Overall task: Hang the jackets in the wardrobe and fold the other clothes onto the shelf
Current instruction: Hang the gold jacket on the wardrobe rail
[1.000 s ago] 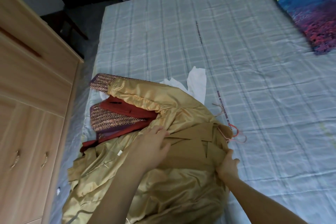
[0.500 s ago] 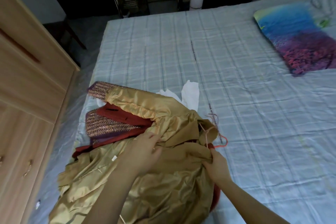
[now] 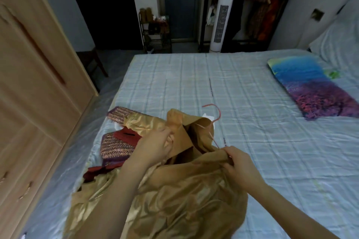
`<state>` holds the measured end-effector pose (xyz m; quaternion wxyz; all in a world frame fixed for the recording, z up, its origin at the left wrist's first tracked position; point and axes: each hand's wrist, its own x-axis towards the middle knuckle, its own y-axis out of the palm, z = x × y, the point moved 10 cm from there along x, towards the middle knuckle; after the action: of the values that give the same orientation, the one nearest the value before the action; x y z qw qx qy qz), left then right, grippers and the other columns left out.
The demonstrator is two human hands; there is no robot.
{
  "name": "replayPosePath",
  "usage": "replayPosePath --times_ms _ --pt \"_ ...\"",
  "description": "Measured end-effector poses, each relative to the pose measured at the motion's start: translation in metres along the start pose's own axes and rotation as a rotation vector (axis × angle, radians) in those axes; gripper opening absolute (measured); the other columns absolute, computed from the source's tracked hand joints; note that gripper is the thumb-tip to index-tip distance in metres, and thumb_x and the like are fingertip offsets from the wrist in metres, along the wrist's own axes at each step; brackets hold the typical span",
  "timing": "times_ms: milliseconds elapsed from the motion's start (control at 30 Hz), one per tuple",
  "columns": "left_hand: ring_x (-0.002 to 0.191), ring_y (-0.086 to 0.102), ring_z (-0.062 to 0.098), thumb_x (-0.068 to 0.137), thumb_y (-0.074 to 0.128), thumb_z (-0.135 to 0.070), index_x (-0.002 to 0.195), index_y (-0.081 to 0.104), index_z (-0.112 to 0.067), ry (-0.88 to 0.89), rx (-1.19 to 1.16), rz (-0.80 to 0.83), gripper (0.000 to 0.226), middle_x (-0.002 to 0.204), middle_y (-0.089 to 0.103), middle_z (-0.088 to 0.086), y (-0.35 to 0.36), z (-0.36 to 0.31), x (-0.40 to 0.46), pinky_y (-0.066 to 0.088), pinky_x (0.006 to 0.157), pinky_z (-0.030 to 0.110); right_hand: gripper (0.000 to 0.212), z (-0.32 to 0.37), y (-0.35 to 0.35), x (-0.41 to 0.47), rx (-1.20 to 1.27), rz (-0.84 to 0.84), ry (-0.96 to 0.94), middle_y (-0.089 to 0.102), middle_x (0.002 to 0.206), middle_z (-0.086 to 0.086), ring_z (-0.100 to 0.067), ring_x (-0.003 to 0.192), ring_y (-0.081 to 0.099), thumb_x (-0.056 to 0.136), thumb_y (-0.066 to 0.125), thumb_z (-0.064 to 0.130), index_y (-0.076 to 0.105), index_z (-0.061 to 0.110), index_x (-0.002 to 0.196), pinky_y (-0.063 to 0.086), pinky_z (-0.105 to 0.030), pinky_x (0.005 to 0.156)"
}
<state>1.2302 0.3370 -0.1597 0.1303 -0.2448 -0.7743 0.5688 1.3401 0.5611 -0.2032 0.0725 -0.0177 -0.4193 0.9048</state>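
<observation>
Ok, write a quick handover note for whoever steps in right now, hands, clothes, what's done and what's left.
Left hand grips the gold jacket at its collar.
Right hand pinches the jacket's shoulder where the red wire hanger goes in.
The jacket lies on the bed, over a red patterned garment.
Done: hanger partly in.
Left: seat the hanger, hang the jacket, then fold the rest.

Crumpled gold satin jacket [image 3: 174, 196] on bed, thin red hanger [image 3: 213, 114] poking from collar.
</observation>
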Motion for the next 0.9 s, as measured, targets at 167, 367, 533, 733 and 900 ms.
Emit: replayPosePath --times_ms 167,367,533,733,900 --pt "0.132 0.036 0.028 0.086 0.054 -0.006 0.145 0.035 -0.014 0.067 0.08 -0.173 0.063 0.151 0.031 0.006 -0.047 -0.01 0.028 0.042 0.1 0.043 0.028 0.034 -0.036 0.007 -0.106 0.025 -0.138 0.057 0.081 0.021 0.007 0.079 0.053 0.078 0.064 0.013 0.058 0.037 0.09 0.036 -0.011 0.066" --pt "0.143 0.025 0.025 0.093 0.054 -0.015 0.15 0.029 -0.018 0.21 0.215 -0.155 0.062 0.157 0.026 0.005 -0.05 -0.024 0.049 0.023 0.117 0.041 0.026 0.052 -0.053 0.0 -0.21 0.071 -0.226 0.057 0.088 0.017 0.0 0.08 0.055 0.082 0.062 0.019 0.059 0.037 0.1 0.047 -0.024 0.072" --pt "0.1 0.055 0.02 0.099 0.043 -0.036 0.101 0.047 -0.03 0.305 0.182 -0.079 0.007 0.104 0.057 -0.007 -0.043 -0.035 0.035 0.044 0.087 0.04 0.029 0.056 -0.074 -0.01 -0.247 0.087 -0.263 0.055 0.093 0.019 -0.004 0.083 0.058 0.08 0.06 0.021 0.058 0.039 0.103 0.051 -0.03 0.072" --pt "0.075 0.048 0.001 0.098 0.041 -0.046 0.085 0.039 -0.037 0.366 0.065 -0.126 0.016 0.08 0.049 -0.019 -0.08 -0.047 0.0 0.036 0.062 0.026 0.042 0.066 -0.106 0.0 -0.345 -0.009 -0.271 0.058 0.1 0.02 -0.01 0.088 0.063 0.078 0.054 0.021 0.059 0.041 0.115 0.053 -0.034 0.069" --pt "0.07 0.045 0.003 0.098 0.043 -0.046 0.091 0.044 -0.031 0.341 0.098 -0.273 0.017 0.079 0.05 -0.016 -0.146 -0.061 -0.021 0.033 0.058 0.018 0.057 0.108 -0.138 0.024 -0.347 -0.142 -0.319 0.062 0.107 0.012 -0.016 0.09 0.064 0.081 0.062 0.003 0.059 0.035 0.129 0.046 -0.026 0.067"
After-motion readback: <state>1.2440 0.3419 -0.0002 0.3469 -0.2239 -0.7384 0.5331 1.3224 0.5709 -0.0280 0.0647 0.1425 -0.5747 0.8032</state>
